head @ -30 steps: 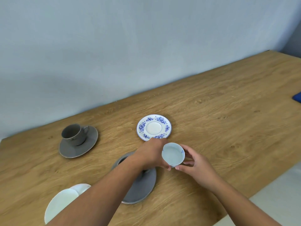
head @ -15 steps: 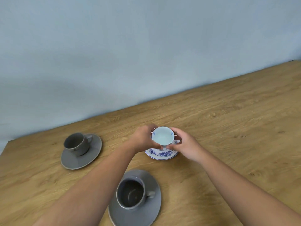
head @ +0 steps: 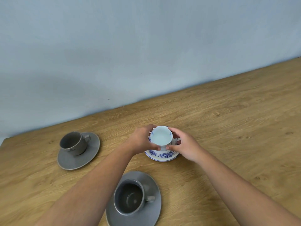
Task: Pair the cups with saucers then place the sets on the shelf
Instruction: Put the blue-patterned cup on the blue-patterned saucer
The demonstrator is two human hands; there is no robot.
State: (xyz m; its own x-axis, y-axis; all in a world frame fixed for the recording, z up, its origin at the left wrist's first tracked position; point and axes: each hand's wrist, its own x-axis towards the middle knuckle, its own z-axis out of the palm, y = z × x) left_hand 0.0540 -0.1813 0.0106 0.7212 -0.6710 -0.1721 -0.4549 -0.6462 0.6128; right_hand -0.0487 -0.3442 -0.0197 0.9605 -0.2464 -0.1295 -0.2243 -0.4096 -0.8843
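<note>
A small white cup (head: 161, 136) with blue marks stands upright on the blue-flowered white saucer (head: 162, 156) near the middle of the wooden table (head: 228, 128). My left hand (head: 142, 141) grips the cup from the left and my right hand (head: 184, 144) grips it from the right. A grey cup (head: 73, 143) stands on a grey saucer (head: 78, 159) at the left. Close to me a second grey cup (head: 129, 199) rests on its grey saucer (head: 153, 214), partly behind my left forearm.
A pale blue-grey wall (head: 146, 46) runs along the table's far edge. The table's left corner shows at the far left. Bare wood stretches to the right of the flowered saucer.
Both hands carried the white cup away from me to the flowered saucer and lowered it onto the saucer. The view has shifted, so the white plates at the lower left are out of frame.
</note>
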